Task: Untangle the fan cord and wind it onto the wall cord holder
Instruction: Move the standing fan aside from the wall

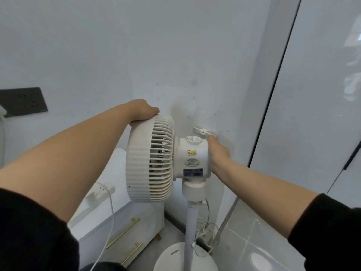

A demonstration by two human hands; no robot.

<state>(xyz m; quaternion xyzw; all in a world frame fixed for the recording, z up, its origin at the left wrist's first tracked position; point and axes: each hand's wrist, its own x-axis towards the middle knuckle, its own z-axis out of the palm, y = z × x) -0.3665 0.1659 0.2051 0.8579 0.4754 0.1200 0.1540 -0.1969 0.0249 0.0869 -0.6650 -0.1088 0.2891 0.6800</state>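
Item: pedestal fan [156, 159], white, upright on its pole [190, 227] and round base [172, 259], set close to the far wall. Fan head is turned so the grille faces left; motor housing [192, 157] bears labels. Left hand [144, 112] is laid over the top rim of the grille, fingers curled onto it, palm down, gripping the fan head. Right hand [217, 151] is placed against the rear of the motor housing, fingers hidden behind it; whether they are closed on the housing cannot be told. Cord [207, 231]: thin, white, seen as a loose tangle low down, just right of the pole and above the base, near the wall; one strand is led up to the neck under the housing. Holder [204, 131]: small white cleat fixed to the far wall, just beyond the housing and near the right hand; no cord is wound on it. Other entries: power strip [99, 190] with a separate white lead on a white cabinet [125, 218] at left; dark socket panel [23, 101] on the wall, far left. Step judged in hand: the fan is being steadied or turned for access; untangling is not yet begun. Next move judged to call for one hand to be lowered to the tangle, the loops to be worked free, and slack to be kept clear of the pole before it is raised to the holder.
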